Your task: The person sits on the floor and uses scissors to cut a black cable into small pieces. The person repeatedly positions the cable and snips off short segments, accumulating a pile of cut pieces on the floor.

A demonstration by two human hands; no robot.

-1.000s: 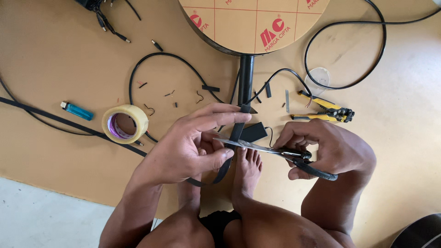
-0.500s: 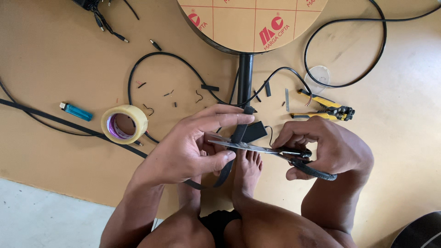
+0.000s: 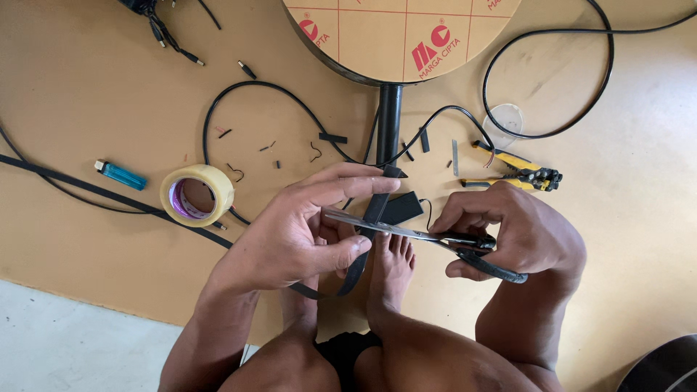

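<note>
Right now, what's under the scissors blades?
The black strap crosses the scissors blades, held by the left hand. Below lie the person's feet on the tan floor. The right hand covers the handles.

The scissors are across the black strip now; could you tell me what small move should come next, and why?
Probably close the scissors to cut. Their blades lie open across the black strip, the left hand pinches the strip beside the blades, and the right hand grips the black handles. Nothing else lies between the blades, as far as the head view shows.
</note>
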